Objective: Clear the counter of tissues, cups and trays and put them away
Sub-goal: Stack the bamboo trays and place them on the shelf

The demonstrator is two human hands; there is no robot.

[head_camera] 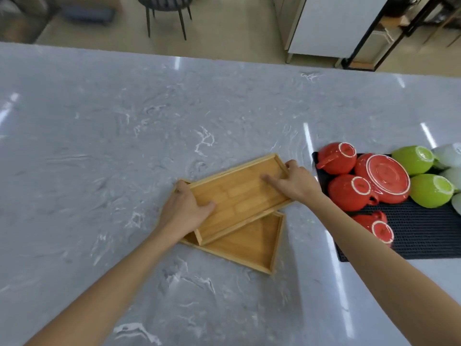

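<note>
Two shallow wooden trays lie on the grey marble counter (99,146). The upper tray (239,193) rests askew across the lower tray (252,243), which sticks out toward me at the right. My left hand (185,211) grips the upper tray's near left end, thumb inside. My right hand (294,182) holds its far right end, fingers over the rim. Upturned red cups (336,158), a red saucer (384,181) and green cups (414,159) sit on a black mat (424,236) at the right. No tissues are in view.
White cups (449,156) stand at the mat's far right edge. Beyond the counter's far edge are a black chair (166,11), a white cabinet (331,23) and a black metal rack (374,41) on the floor.
</note>
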